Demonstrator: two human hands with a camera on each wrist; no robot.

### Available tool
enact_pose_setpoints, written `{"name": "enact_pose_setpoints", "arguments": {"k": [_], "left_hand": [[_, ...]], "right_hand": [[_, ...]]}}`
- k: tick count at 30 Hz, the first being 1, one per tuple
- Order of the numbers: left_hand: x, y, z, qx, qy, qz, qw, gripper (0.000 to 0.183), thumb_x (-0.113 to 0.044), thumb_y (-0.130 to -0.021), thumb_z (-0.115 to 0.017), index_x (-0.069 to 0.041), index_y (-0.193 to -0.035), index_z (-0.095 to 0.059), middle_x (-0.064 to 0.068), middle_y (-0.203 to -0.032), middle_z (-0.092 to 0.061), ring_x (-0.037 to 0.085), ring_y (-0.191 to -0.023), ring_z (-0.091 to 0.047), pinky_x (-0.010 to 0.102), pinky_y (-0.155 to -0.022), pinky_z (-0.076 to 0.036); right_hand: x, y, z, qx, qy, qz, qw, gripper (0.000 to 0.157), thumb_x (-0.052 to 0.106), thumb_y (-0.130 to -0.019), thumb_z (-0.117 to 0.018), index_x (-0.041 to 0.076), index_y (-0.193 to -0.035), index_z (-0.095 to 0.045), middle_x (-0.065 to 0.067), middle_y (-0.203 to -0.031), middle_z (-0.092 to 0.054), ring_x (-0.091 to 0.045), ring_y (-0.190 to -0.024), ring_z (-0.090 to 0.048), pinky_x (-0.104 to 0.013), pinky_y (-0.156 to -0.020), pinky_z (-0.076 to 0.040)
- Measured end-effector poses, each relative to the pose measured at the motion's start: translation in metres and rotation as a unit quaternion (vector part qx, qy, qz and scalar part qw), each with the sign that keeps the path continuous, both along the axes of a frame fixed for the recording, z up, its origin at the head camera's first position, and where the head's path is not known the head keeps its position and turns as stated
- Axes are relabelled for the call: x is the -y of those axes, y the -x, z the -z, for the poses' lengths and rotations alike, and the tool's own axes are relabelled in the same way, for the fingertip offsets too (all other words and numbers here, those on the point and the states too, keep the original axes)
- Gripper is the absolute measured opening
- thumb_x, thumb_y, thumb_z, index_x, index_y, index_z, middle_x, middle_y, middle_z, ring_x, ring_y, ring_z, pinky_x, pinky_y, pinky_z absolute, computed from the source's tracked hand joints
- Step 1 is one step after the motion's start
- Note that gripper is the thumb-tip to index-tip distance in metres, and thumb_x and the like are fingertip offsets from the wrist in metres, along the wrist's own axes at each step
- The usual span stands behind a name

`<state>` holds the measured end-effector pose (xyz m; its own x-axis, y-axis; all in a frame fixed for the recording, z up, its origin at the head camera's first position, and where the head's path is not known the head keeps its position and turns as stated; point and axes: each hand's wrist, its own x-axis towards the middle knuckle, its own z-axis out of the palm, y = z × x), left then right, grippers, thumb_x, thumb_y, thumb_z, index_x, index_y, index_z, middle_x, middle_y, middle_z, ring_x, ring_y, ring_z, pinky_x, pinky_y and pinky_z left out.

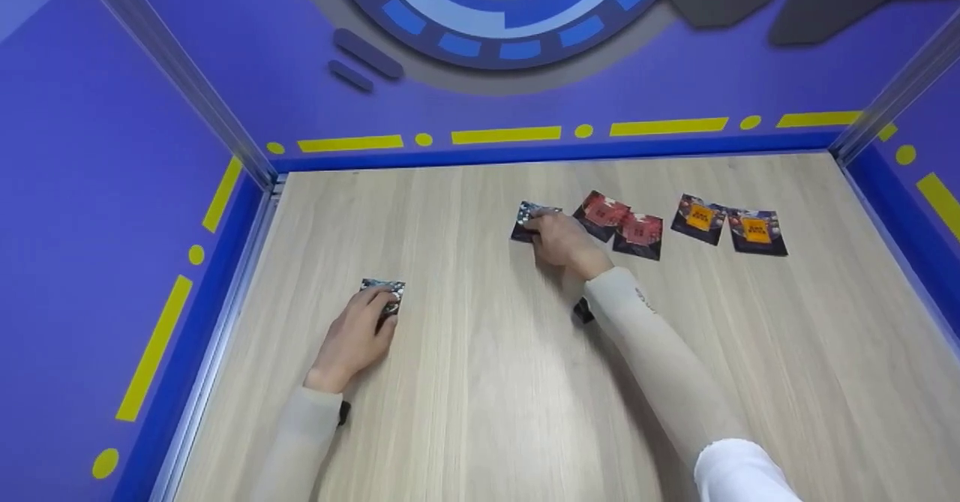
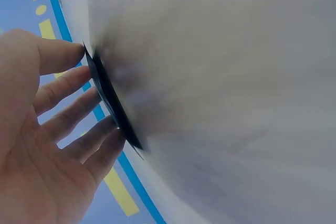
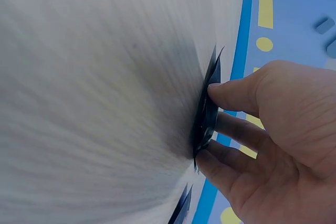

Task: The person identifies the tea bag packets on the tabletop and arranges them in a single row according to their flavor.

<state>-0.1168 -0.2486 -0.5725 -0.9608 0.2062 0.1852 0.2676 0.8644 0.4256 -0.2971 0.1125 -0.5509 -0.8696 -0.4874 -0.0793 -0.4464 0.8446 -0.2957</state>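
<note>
Near the left side of the table, my left hand (image 1: 356, 341) rests over a small flat packet (image 1: 384, 285) with a dark and pale blue print. In the left wrist view, its spread, fairly straight fingers (image 2: 79, 113) touch the packet's (image 2: 108, 98) upper face, the thumb at one end. Farther back, my right hand (image 1: 564, 243) grips a similar packet (image 1: 525, 226), partly hidden by the fingers. The right wrist view shows this dark packet (image 3: 209, 111) bowed between thumb and fingers, close to the table.
Two overlapping red and black packets (image 1: 639, 235) lie just right of my right hand. Farther right are two packets with orange centres (image 1: 759, 230). The pale wood table (image 1: 480, 382) is bounded by a purple back wall (image 1: 465, 112) and side walls.
</note>
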Motion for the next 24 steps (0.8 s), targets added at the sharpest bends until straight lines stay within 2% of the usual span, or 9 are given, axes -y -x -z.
{"name": "enact_pose_setpoints", "arguments": {"k": [6, 13, 17, 24], "left_hand": [[0.003, -0.004, 0.001, -0.009, -0.006, 0.004, 0.9999, 0.033, -0.009, -0.102, -0.07, 0.0, -0.133, -0.07, 0.021, -0.145, -0.062, 0.042, -0.137, -0.059, 0.056, -0.112, -0.053], [0.004, -0.003, 0.002, 0.014, 0.0, -0.011, 0.9998, 0.037, -0.01, -0.105, -0.066, 0.002, -0.14, -0.066, 0.021, -0.15, -0.059, 0.042, -0.141, -0.055, 0.056, -0.117, -0.048], [0.005, -0.004, 0.003, 0.025, 0.006, -0.023, 0.9994, 0.039, -0.01, -0.105, -0.064, 0.002, -0.142, -0.065, 0.021, -0.151, -0.058, 0.042, -0.143, -0.053, 0.056, -0.119, -0.047], [0.006, -0.005, -0.001, 0.023, 0.017, -0.025, 0.9993, 0.039, -0.012, -0.106, -0.062, 0.002, -0.142, -0.064, 0.021, -0.151, -0.058, 0.042, -0.143, -0.054, 0.056, -0.119, -0.047]], "right_hand": [[-0.002, -0.001, 0.001, 0.002, -0.002, 0.003, 1.0, 0.039, 0.008, -0.105, -0.06, 0.007, -0.143, -0.068, -0.021, -0.148, -0.063, -0.039, -0.136, -0.062, -0.052, -0.117, -0.05], [-0.004, -0.003, 0.003, -0.015, -0.004, -0.008, 1.0, 0.039, 0.005, -0.103, -0.061, 0.006, -0.14, -0.071, -0.022, -0.15, -0.062, -0.041, -0.135, -0.063, -0.052, -0.114, -0.053], [-0.002, -0.004, 0.003, -0.011, -0.002, -0.013, 1.0, 0.039, 0.005, -0.103, -0.061, 0.006, -0.141, -0.07, -0.021, -0.153, -0.059, -0.04, -0.138, -0.061, -0.052, -0.117, -0.051], [0.002, -0.01, 0.003, -0.019, 0.023, -0.042, 0.999, 0.039, 0.001, -0.103, -0.059, 0.006, -0.141, -0.07, -0.021, -0.154, -0.059, -0.04, -0.139, -0.061, -0.051, -0.117, -0.051]]}}
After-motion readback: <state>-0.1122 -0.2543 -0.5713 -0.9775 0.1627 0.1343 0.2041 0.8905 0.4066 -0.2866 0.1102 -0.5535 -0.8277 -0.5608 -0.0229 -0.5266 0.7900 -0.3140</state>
